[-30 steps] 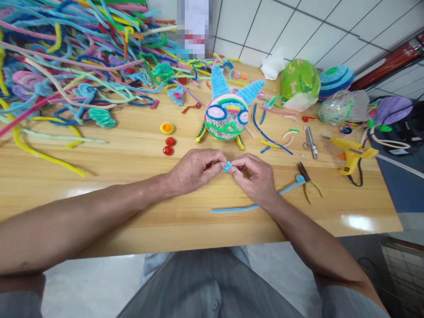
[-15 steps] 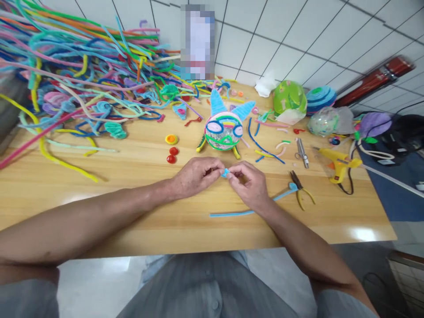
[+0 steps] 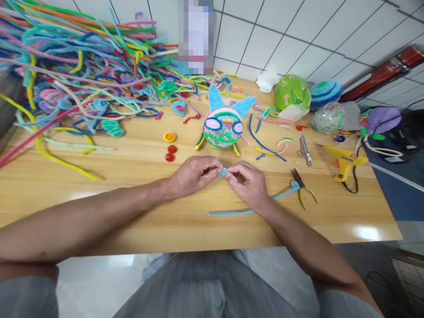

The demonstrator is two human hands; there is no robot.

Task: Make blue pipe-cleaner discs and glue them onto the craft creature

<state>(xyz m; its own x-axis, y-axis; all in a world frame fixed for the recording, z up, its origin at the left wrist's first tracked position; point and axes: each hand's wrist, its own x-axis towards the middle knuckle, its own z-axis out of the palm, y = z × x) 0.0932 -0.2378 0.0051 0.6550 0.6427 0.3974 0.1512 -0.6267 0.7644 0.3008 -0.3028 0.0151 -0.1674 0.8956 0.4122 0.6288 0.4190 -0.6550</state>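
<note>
Between my fingertips is a small coiled piece of light blue pipe cleaner (image 3: pixel 223 172). My left hand (image 3: pixel 197 176) pinches it from the left, and my right hand (image 3: pixel 247 183) pinches it from the right. Just beyond them stands a round figure (image 3: pixel 222 128) with blue pointed ears, pink eyes ringed in blue and yellow feet. A straight blue pipe cleaner (image 3: pixel 228 213) lies on the table and runs under my right wrist. Another blue pipe cleaner with a coiled end (image 3: pixel 285 192) reaches to the pliers (image 3: pixel 303 187).
Loose pipe cleaners (image 3: pixel 82 79) heap up at the back left. Red discs (image 3: pixel 170 153) and a yellow-orange coil (image 3: pixel 169 137) lie left of the figure. To the right are a small metal cutter (image 3: pixel 304 151), a yellow glue gun (image 3: pixel 344 161) and a green ball (image 3: pixel 293 96).
The view has shifted slightly with the head. Both hands keep their pinch on the small blue coil, with only slight finger movement; the other items lie where they were.
</note>
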